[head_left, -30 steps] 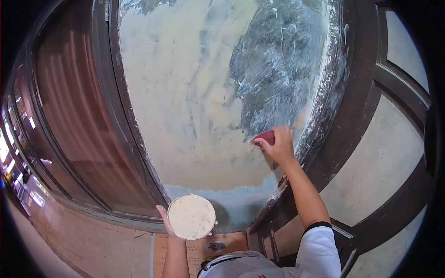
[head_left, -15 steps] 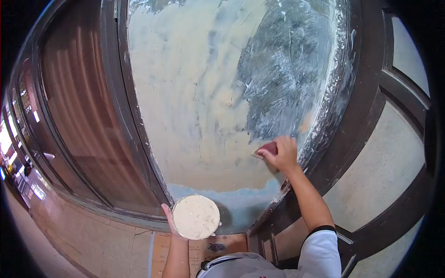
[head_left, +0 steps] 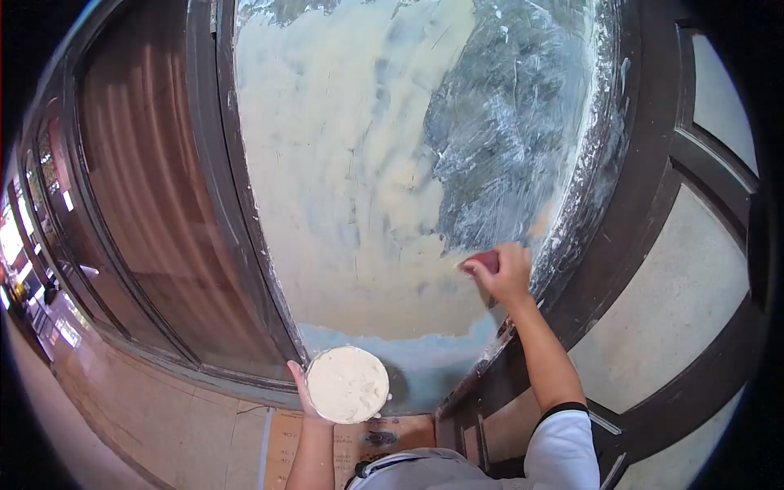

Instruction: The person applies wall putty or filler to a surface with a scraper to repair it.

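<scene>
Cream filler coats much of the wall panel (head_left: 327,180) in front of me, with a bare grey-blue patch at its upper right. My right hand (head_left: 510,276) grips a dark red putty scraper (head_left: 483,261), its edge against the panel just below that patch. Low in front, my left hand (head_left: 300,388) supports a round container of cream putty (head_left: 348,385) from beneath, thumb at the left rim. The putty's surface is uneven, and most of the left fingers are hidden under the container.
A dark wooden frame with brown curtains (head_left: 147,163) behind glass stands left. Brown door panelling (head_left: 653,286) closes in on the right. Printed cardboard (head_left: 286,449) lies on the tiled floor (head_left: 196,425) below me.
My right hand and the scraper have shifted slightly right in view. The left hand holds the putty container almost where it was; the whole view has moved a little.
</scene>
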Tool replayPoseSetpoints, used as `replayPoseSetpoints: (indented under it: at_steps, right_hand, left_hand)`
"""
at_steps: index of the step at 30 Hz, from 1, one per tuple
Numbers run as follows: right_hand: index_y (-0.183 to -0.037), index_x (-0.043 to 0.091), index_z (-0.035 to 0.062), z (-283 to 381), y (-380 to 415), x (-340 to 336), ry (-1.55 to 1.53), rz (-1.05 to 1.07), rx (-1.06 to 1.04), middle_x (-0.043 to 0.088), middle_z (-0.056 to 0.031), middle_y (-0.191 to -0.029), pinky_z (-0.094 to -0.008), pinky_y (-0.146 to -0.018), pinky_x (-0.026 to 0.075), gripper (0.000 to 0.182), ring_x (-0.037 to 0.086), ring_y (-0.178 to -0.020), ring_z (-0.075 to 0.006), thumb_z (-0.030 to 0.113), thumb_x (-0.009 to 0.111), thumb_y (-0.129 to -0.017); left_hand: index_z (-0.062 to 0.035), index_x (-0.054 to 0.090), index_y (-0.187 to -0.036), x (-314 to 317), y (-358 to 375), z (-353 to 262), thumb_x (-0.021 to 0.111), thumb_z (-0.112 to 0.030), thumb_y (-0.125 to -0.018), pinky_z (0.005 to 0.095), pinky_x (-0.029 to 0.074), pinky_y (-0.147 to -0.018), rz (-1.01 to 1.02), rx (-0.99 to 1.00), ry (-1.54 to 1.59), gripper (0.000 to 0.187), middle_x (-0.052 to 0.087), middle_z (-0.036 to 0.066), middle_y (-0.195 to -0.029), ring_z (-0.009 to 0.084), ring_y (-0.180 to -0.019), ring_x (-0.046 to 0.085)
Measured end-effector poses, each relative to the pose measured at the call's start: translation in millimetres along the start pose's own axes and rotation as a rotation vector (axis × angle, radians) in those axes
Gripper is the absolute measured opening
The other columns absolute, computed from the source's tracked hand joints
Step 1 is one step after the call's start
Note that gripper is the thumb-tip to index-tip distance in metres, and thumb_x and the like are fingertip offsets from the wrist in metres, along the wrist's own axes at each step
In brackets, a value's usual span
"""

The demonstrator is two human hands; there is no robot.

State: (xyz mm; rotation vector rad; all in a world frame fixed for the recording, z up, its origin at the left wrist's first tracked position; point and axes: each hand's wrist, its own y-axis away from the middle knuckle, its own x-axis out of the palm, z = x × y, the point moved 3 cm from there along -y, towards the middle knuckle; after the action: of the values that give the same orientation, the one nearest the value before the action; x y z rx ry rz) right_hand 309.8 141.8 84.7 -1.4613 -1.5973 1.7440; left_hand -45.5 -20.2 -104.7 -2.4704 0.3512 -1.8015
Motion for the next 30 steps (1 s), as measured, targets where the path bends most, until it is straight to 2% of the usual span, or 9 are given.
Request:
replayPoseSetpoints:
  at_steps: [2,3,7,12,15,19,24,27,30]
  right_hand:
    - [-0.089,0.063,0.0081,-12.6,-4.7,-8.2,0.012,-0.273,0.187,0.062,-0.0086,-0.088,-0.0449,-0.074,0.039,0.051,0.055,-0.08,-0.0323,0.049,0.088,-0.073]
    - [-0.087,0.063,0.0091,-16.3,-3.9,-8.0,0.018,-0.293,0.2,0.061,-0.0088,-0.087,-0.0451,-0.075,0.039,0.05,0.055,-0.081,-0.0325,0.05,0.088,-0.073]
    - [-0.082,0.063,0.0094,-1.1,17.2,-3.8,-0.048,0.004,0.024,0.056,-0.0082,-0.081,-0.0444,-0.074,0.038,0.049,0.053,-0.08,-0.0316,0.052,0.087,-0.073]
    - [-0.082,0.064,0.0095,-4.3,8.8,3.4,0.008,0.014,0.03,0.058,-0.0094,-0.085,-0.0443,-0.074,0.039,0.048,0.054,-0.08,-0.0324,0.051,0.088,-0.073]
    - [-0.087,0.066,0.0081,-24.0,0.9,-6.4,-0.036,-0.363,0.287,0.062,-0.0104,-0.089,-0.0452,-0.079,0.042,0.048,0.056,-0.082,-0.0342,0.046,0.091,-0.07]
    - [-0.086,0.066,0.0102,-1.0,26.2,-0.7,-0.092,0.014,0.095,0.061,-0.0084,-0.086,-0.0455,-0.076,0.04,0.048,0.056,-0.082,-0.0323,0.051,0.089,-0.072]
    - [-0.082,0.063,0.0101,-9.8,17.4,4.7,-0.058,0.014,0.076,0.06,-0.0094,-0.085,-0.0459,-0.074,0.04,0.048,0.055,-0.081,-0.0335,0.05,0.089,-0.072]
    - [-0.082,0.062,0.0091,-25.9,2.4,-13.6,-0.042,-0.373,0.297,0.059,-0.0117,-0.082,-0.0469,-0.07,0.04,0.046,0.054,-0.076,-0.0363,0.043,0.092,-0.071]
    - [-0.082,0.062,0.0094,-10.4,16.4,-11.5,-0.151,-0.104,0.17,0.058,-0.0107,-0.081,-0.0463,-0.071,0.039,0.047,0.054,-0.076,-0.0353,0.045,0.091,-0.071]
  left_hand:
    - [-0.0025,0.053,-0.147,1.9,3.0,3.0,0.031,-0.092,-0.087,0.0574,0.051,-0.106,-0.046,-0.003,-0.026,0.11,0.06,0.019,-0.145,0.0393,-0.127,0.061]
    - [-0.0017,0.052,-0.148,26.4,4.0,5.1,0.031,-0.092,-0.087,0.0572,0.051,-0.105,0.144,-0.02,0.099,0.111,0.06,0.019,-0.145,0.0391,-0.127,0.062]
    - [-0.0018,0.051,-0.148,2.8,3.6,5.4,0.031,-0.092,-0.088,0.0568,0.05,-0.107,0.033,0.034,0.042,0.111,0.059,0.018,-0.146,0.0391,-0.13,0.06]
    - [-0.0025,0.054,-0.146,2.3,3.6,7.4,0.03,-0.092,-0.088,0.0558,0.05,-0.107,0.007,0.017,0.066,0.109,0.06,0.018,-0.145,0.0388,-0.129,0.06]
    - [-0.0026,0.055,-0.146,1.1,5.0,10.2,0.031,-0.092,-0.088,0.0562,0.05,-0.107,-0.053,0.012,0.027,0.109,0.061,0.018,-0.144,0.0389,-0.129,0.06]
    - [-0.0027,0.056,-0.145,-8.2,5.8,13.7,0.031,-0.093,-0.087,0.0568,0.051,-0.106,-0.082,-0.03,0.016,0.11,0.061,0.018,-0.144,0.0394,-0.128,0.061]
    - [-0.003,0.055,-0.147,-7.8,5.7,12.5,0.031,-0.093,-0.087,0.0572,0.05,-0.106,-0.033,-0.05,-0.016,0.111,0.06,0.018,-0.146,0.0399,-0.129,0.06]
    - [-0.0035,0.053,-0.148,-2.0,4.9,14.6,0.032,-0.094,-0.086,0.0604,0.049,-0.107,-0.061,-0.043,0.04,0.112,0.056,0.019,-0.149,0.0417,-0.131,0.057]
    - [-0.006,0.057,-0.145,4.7,5.5,17.6,0.035,-0.093,-0.087,0.0649,0.053,-0.098,-0.067,-0.042,0.084,0.107,0.06,0.019,-0.144,0.0429,-0.125,0.061]
